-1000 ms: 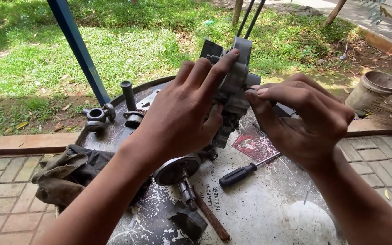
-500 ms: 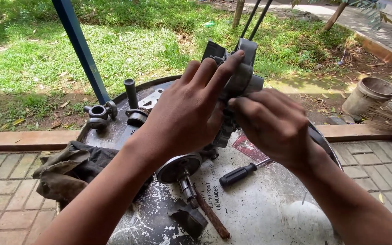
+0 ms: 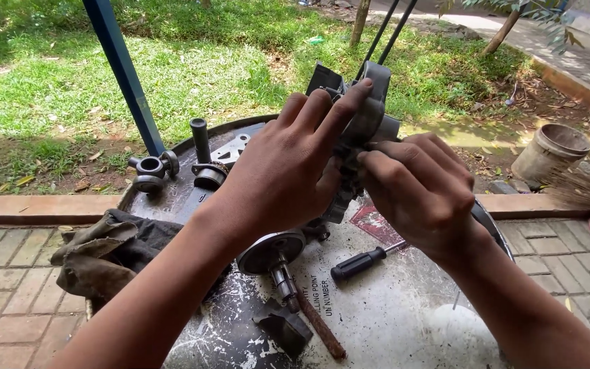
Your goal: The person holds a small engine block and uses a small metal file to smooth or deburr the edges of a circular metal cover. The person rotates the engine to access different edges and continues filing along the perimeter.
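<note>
If the grip loosens, the grey engine casing point(image 3: 367, 126) may tip off the drum top point(image 3: 404, 314) onto the crank part point(image 3: 271, 253) below. Left hand point(image 3: 288, 171) wraps the casing's side, fingers spread. Right hand point(image 3: 421, 191) curls half-closed, fingertips pinching something small against the casing; what, I cannot tell.

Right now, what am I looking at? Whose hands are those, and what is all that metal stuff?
The camera sits on a person's head and looks down, so these are that person's own hands. The left hand and the right hand both grip a grey engine part, held above a round drum top used as a table. On it lie a screwdriver, a shaft with a round disc, small metal fittings and a dirty rag. Behind is grass.
</note>
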